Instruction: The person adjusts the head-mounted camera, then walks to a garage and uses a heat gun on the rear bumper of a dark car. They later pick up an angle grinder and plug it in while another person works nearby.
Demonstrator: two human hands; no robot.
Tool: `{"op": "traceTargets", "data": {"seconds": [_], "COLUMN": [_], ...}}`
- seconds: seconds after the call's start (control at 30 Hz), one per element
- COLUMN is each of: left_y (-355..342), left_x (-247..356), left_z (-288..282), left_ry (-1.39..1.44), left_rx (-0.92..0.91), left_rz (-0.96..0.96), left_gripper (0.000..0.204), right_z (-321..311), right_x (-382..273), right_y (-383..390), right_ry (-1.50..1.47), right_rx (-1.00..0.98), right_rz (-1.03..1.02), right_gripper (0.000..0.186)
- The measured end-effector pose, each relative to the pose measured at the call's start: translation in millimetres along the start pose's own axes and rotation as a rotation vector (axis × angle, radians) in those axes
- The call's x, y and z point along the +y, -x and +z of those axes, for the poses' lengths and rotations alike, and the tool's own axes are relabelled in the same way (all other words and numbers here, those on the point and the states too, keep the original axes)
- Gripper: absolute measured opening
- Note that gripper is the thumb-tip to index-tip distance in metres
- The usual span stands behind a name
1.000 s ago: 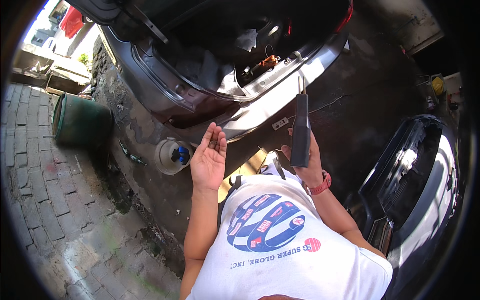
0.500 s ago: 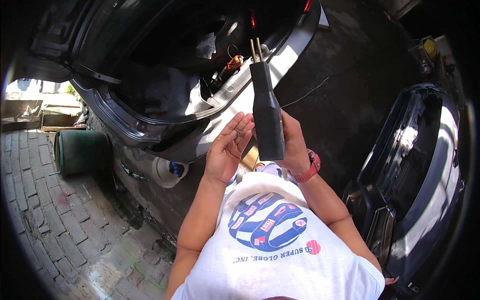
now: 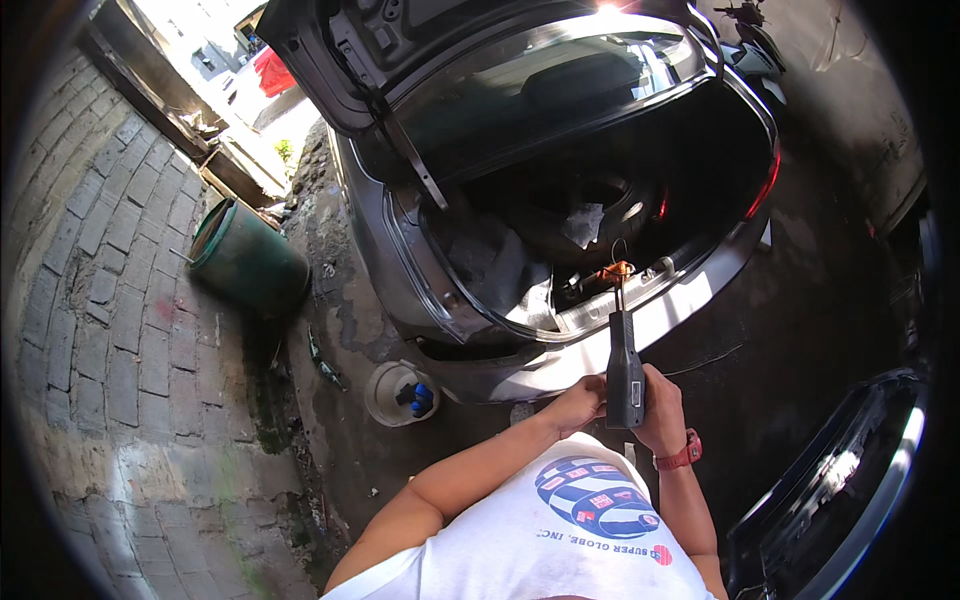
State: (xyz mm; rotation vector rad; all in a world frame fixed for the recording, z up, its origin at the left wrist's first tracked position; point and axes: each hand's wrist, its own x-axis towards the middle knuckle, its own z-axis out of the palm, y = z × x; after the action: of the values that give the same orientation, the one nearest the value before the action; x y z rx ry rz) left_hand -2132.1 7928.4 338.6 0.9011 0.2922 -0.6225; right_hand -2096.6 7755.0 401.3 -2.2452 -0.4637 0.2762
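Behind, an open car boot (image 3: 600, 180) is gaping; both hands, right (image 3: 662, 410) and left (image 3: 578, 403), are gripping an upright black tool (image 3: 625, 375), tip pointing bootward.

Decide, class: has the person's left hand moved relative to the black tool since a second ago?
Yes. The left hand, earlier open and apart, now touches the black tool held by the right hand.

The open car boot (image 3: 600, 200) sits at twelve o'clock, its lid (image 3: 400, 60) raised toward eleven. A spare wheel (image 3: 590, 215) lies inside the boot. The screwdriver (image 3: 624, 360) stands upright near the centre, in front of the rear bumper (image 3: 600, 345), with the right hand (image 3: 662, 410) around its handle and the left hand (image 3: 575, 403) touching just left of it. A drum (image 3: 250, 260) stands at nine o'clock on the brick paving (image 3: 110, 330). A bucket (image 3: 395, 395) lies on the ground between drum and hands, below the bumper's left end. Another vehicle's bodywork (image 3: 840, 490) lies at four o'clock.
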Motion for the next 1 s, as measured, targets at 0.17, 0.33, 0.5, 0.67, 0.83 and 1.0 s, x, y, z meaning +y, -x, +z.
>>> {"op": "traceTargets", "data": {"seconds": [0.17,0.33,0.5,0.67,0.83,1.0], "left_y": [12,16,20,18,15,8], "left_x": [11,21,35,36,22,20], "left_z": [-16,-28,-24,-25,-33,-53], "left_ry": [0.103,0.163,-0.002,-0.110,0.097,0.598], "left_rx": [0.014,0.006,0.042,0.008,-0.040,-0.030], "left_rz": [-0.030,0.164,0.272,0.333,0.314,0.220], "left_gripper": [0.026,0.033,0.038,0.028,0.023,0.023], "right_z": [13,23,28,32,26,14], "right_x": [1,7,-9,-24,-30,-38], "right_y": [-6,-19,-18,-16,-7,25], "right_ry": [-0.460,-0.786,-1.015,-1.028,-0.899,-0.711], "right_rx": [0.051,0.135,0.213,0.172,0.115,0.222], "right_rz": [-0.075,0.256,0.286,0.312,0.360,0.307], "right_gripper": [0.025,0.016,0.022,0.025,0.034,0.053]}}
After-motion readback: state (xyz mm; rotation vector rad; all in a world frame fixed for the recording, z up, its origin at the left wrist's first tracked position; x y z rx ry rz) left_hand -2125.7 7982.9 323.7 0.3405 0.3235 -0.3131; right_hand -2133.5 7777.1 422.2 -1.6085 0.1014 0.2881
